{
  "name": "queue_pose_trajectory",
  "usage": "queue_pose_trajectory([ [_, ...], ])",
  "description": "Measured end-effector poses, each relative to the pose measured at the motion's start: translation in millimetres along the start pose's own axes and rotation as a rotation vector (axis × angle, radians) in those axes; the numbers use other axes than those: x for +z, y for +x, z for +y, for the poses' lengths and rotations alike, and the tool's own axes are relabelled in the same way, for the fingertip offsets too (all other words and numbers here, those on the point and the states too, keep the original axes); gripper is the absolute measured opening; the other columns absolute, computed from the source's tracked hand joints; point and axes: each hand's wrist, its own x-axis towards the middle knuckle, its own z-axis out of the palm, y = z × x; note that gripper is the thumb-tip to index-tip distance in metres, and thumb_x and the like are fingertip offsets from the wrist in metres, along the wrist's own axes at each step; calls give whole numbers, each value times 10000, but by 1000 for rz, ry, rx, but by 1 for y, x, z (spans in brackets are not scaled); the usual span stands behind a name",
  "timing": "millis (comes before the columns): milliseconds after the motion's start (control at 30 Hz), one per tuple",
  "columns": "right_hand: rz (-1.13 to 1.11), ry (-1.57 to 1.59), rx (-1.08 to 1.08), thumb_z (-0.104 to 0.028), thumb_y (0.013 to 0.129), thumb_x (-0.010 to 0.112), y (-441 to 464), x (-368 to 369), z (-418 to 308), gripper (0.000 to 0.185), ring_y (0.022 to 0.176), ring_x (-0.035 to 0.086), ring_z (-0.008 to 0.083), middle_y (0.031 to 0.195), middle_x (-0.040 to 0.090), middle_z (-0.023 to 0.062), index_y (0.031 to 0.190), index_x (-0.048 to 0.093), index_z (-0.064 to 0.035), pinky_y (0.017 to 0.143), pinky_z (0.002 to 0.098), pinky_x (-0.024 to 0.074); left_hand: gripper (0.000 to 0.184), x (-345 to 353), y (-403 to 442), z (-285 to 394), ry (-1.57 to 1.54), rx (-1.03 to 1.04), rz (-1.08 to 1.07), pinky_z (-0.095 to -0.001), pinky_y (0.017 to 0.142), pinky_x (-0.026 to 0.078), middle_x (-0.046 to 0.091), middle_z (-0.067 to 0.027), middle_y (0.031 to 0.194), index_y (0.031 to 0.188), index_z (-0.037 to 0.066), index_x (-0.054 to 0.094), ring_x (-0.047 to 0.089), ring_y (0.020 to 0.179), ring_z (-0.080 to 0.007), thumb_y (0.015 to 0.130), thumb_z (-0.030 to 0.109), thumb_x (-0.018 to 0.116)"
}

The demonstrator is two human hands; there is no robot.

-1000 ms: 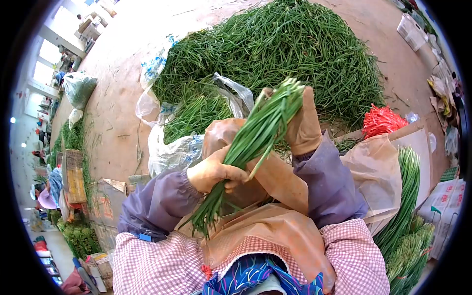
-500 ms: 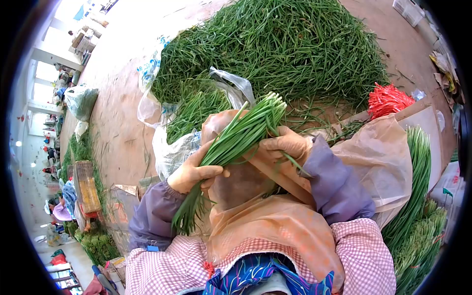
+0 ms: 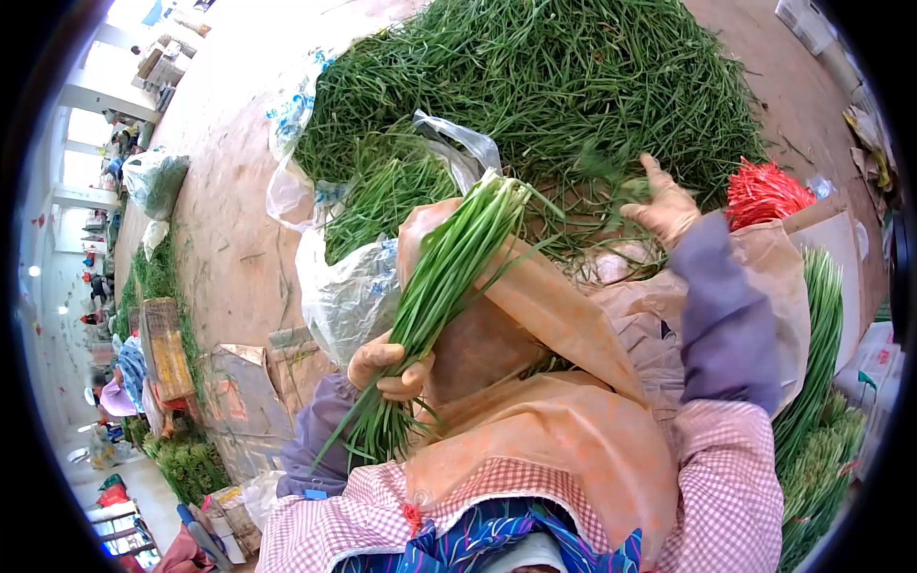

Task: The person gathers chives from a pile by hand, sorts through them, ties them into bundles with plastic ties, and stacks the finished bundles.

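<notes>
My left hand (image 3: pixel 390 371) is closed around a bunch of garlic chives (image 3: pixel 457 263), gripping it near the leafy lower end. The pale cut ends point up and away from me. My right hand (image 3: pixel 666 205) is stretched forward with its fingers apart, at the near edge of the big heap of loose green leaves (image 3: pixel 535 86). A blurred bit of green shows just beyond its fingertips. More chives (image 3: pixel 396 196) lie in an opened plastic bag (image 3: pixel 349 296) left of the bunch.
Red ties (image 3: pixel 764 194) lie in a pile right of my right hand. Bundled chives (image 3: pixel 817 353) are stacked along my right side. An orange-tinted plastic sheet (image 3: pixel 544 420) covers my lap. A filled plastic bag (image 3: pixel 156 181) and a wicker basket (image 3: pixel 167 349) stand at the left.
My right hand has left the bunch and reached forward and right to the heap, its fingers now spread. My left hand has lowered slightly, and the bunch stands more upright.
</notes>
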Motion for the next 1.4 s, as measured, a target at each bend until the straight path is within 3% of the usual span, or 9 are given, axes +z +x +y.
queue_pose_trajectory([
  [333,-760,994,58,-156,916,574,-93,100,-111,171,440,391,44,582,455,-50,1065,597,-74,354,225,257,382,-6,4,-8,-67,20,-41,-198,359,304,567,-137,836,1237,34,427,362,391,-52,924,199,571],
  [467,-314,1247,1,-232,963,507,-79,75,-89,172,402,331,41,506,370,-76,971,609,-94,360,209,247,388,-11,7,-15,-132,47,-98,-205,357,305,566,-136,831,1246,37,421,361,386,-54,925,199,566],
  [600,231,1757,-232,-182,974,510,2,19,-3,202,546,478,76,669,505,-23,1072,529,-6,455,213,400,389,-20,8,-15,-136,35,-118,-211,364,312,563,-138,825,1250,39,420,355,379,-55,926,199,565],
  [667,407,1249,-86,-263,929,601,-4,10,-5,303,637,597,116,810,623,39,1111,519,-35,486,248,490,387,-18,9,-15,-148,38,-113,-212,368,315,563,-139,820,1249,39,421,356,378,-56,926,198,564],
  [800,-273,1041,-156,-390,917,574,-53,46,-81,643,679,633,166,1135,584,155,1415,323,-72,506,239,516,389,-11,12,-14,-118,28,-68,-203,366,311,567,-121,810,1234,43,428,362,381,-59,915,209,579],
  [900,-263,581,-182,-208,879,639,-67,67,-133,631,541,533,80,834,626,53,1424,344,-88,443,198,385,387,-4,11,-12,-53,34,-5,-196,361,305,569,-109,806,1217,47,434,358,380,-58,907,218,589],
  [1100,80,930,-345,-189,948,569,-15,59,-114,164,446,367,48,512,417,-58,858,669,-95,410,215,342,362,-12,10,-15,-108,25,-70,-206,361,300,562,-101,779,1192,40,436,355,381,-54,911,211,587],
  [1300,-381,767,-321,-69,835,627,-45,72,-108,633,687,604,97,1289,521,121,1411,368,-123,532,219,489,371,-17,16,-17,-196,39,-142,-213,367,316,549,-113,766,1205,21,425,371,378,-57,926,213,577],
  [1400,-548,857,-384,-29,797,667,-49,113,-107,666,658,525,43,1172,581,61,1398,391,-103,563,188,419,398,-3,24,-17,-210,59,-153,-209,366,326,549,-122,780,1259,23,402,386,383,-58,942,213,550],
])
